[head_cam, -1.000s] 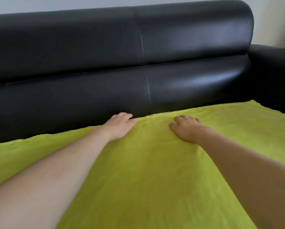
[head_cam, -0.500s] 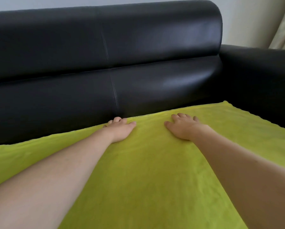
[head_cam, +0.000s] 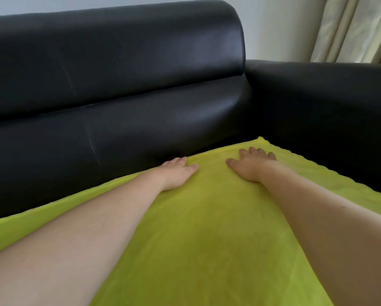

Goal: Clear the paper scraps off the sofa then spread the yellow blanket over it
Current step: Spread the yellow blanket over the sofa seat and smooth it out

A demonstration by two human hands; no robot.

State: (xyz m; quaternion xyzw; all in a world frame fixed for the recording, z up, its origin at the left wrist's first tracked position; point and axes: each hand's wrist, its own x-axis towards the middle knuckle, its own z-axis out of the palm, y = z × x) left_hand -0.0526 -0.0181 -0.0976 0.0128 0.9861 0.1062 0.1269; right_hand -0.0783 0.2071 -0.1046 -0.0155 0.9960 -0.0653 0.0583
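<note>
Blanket: yellow-green fleecy blanket [head_cam: 207,228] spread flat over the seat of the black leather sofa [head_cam: 118,62]; far edge against the foot of the sofa's backrest, far right corner close to the sofa's right armrest [head_cam: 328,96].
Surface: mostly smooth; right edge slightly wavy beside the armrest.
Left hand: left hand [head_cam: 178,173] laid palm-down on the blanket's far edge, just short of the backrest; fingers straight and together, gripping nothing.
Right hand: right hand [head_cam: 251,165] flat on the blanket near its far right corner; fingers fanned apart, pressing, not pinching.
Step in hand: judged to be smoothing and seating the far edge, the spreading nearly done.
Doing it well: keep palms flat and sweep outward from the middle of the blanket toward the armrest, so slack goes to the edges instead of bunching; press lightly, since fleece on slick leather will likely slide as a whole sheet; square the far edge along the backrest; flatten the wavy right edge last.
Paper scraps: none visible on the sofa; anything under the blanket cannot be told.
Containers: none in view, so no contents to report.
Beyond the sofa: pale wall [head_cam: 273,29] behind the backrest; light patterned curtain [head_cam: 357,27] above the armrest.
</note>
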